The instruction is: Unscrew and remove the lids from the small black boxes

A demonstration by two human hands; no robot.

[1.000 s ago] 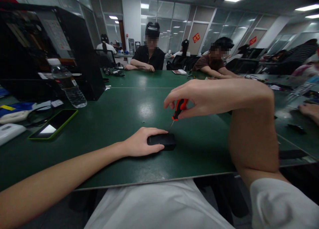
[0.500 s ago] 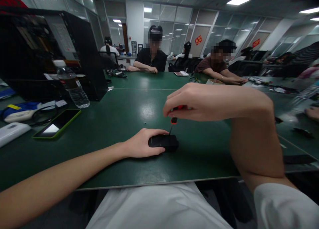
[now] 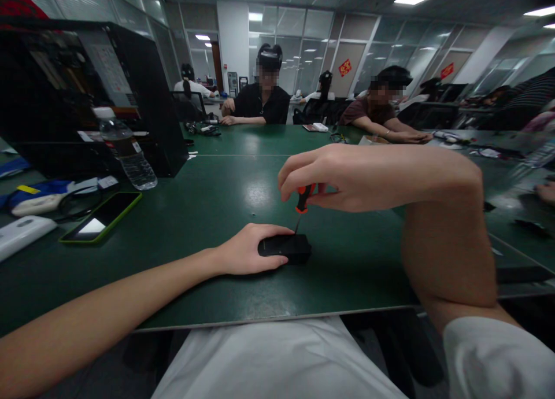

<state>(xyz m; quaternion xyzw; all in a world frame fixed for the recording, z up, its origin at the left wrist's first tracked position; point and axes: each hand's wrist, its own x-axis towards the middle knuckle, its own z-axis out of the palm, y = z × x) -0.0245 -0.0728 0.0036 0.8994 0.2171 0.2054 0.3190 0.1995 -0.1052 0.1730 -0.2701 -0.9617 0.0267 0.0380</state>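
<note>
A small black device [image 3: 284, 246] lies on the green table top [image 3: 225, 298] near its front edge. My left hand [image 3: 249, 250] grips it from the left, thumb along the near side and fingers along the far side. Above it, my right hand [image 3: 318, 176] pinches the black and red handle of a screwdriver [image 3: 302, 202] from the top. The screwdriver stands nearly upright, its thin shaft reaching down to the top of the device. Where exactly the tip sits is too small to tell.
At the left are a phone with a green rim [image 3: 102, 217], a water bottle [image 3: 128, 150], a white object [image 3: 26, 234], cables and a large black case [image 3: 151, 98]. Two people sit across the table, with small items before them. Dark pieces lie at the right.
The fingers of my right hand have shifted on the screwdriver, and more of its handle shows. My left hand and the device have stayed put. The person opposite has raised a hand.
</note>
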